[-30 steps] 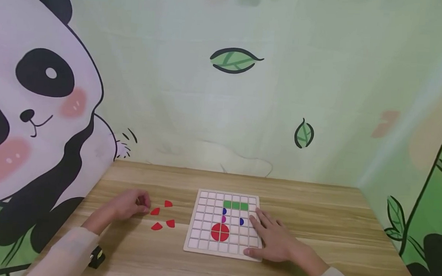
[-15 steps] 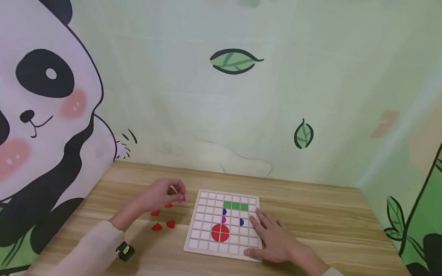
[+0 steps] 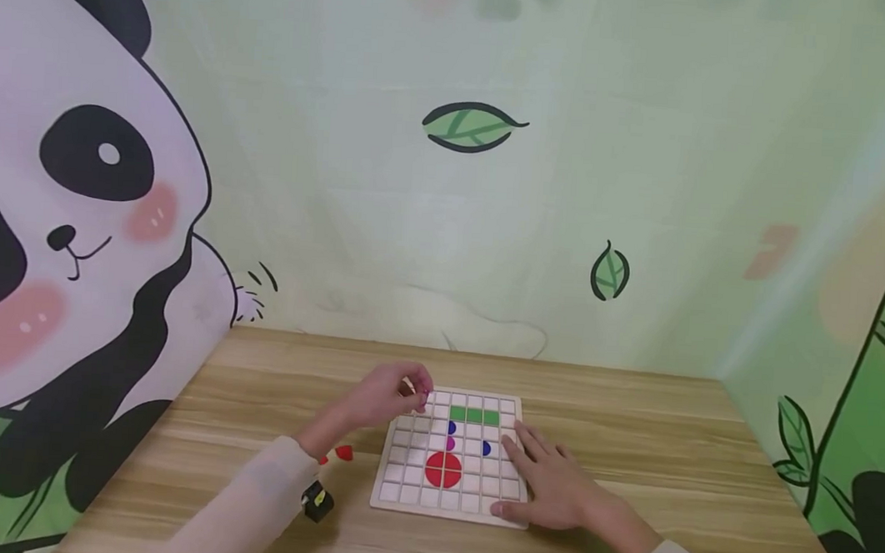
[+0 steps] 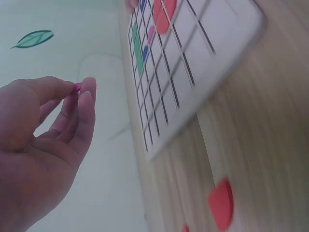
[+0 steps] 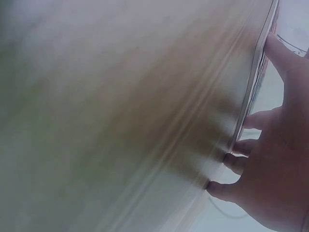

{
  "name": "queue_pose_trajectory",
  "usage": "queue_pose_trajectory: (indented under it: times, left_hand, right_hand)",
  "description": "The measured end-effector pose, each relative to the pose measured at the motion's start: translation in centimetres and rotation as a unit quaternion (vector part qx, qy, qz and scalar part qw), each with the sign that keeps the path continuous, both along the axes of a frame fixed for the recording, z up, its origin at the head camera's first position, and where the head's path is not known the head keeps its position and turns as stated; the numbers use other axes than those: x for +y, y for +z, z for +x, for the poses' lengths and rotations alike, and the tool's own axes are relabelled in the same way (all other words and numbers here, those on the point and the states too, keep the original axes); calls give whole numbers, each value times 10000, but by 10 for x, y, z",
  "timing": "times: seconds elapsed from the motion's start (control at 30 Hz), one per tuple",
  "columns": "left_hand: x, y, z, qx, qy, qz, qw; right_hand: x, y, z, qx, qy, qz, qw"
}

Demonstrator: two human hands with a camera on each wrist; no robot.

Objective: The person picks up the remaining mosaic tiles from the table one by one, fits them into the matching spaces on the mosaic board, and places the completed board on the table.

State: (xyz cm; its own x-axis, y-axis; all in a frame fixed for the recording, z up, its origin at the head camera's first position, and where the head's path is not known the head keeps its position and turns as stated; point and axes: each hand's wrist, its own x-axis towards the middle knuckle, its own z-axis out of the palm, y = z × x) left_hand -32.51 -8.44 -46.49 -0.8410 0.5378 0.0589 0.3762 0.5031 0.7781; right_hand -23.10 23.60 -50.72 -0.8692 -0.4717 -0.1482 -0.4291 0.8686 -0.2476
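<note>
My left hand (image 3: 385,395) pinches a small magenta piece (image 4: 77,87) between thumb and fingertips, above the far left corner of a white grid board (image 3: 399,493). Fingers hide most of that piece. My right hand (image 3: 552,480) rests with spread fingers on the board's right edge. In the grid lie a row of green squares (image 3: 474,415), a red circle (image 3: 443,469) made of quarter pieces, two blue half-rounds (image 3: 487,448) and a magenta half-round (image 3: 450,444).
Loose red quarter pieces (image 3: 344,453) lie on the wooden table (image 3: 630,420) left of the board, partly hidden by the left arm. A black device (image 3: 318,501) sits at the left wrist. Behind the table hangs a printed panda backdrop (image 3: 357,180).
My left hand has moved right from beside the loose red pieces to over the board's far left corner, carrying the magenta piece. The right hand has stayed in place.
</note>
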Motion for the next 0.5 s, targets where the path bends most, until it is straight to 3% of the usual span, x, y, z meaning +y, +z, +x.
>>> queue_pose_trajectory:
  times: [0.23, 0.5]
  left_hand:
    - [24, -6, -5, 149, -194, 134, 9996]
    - [40, -15, -9, 206, -118, 116, 9997]
  right_hand:
    - [-2, 3, 1, -76, -3, -24, 10000]
    - [0, 2, 0, -73, -8, 12, 10000]
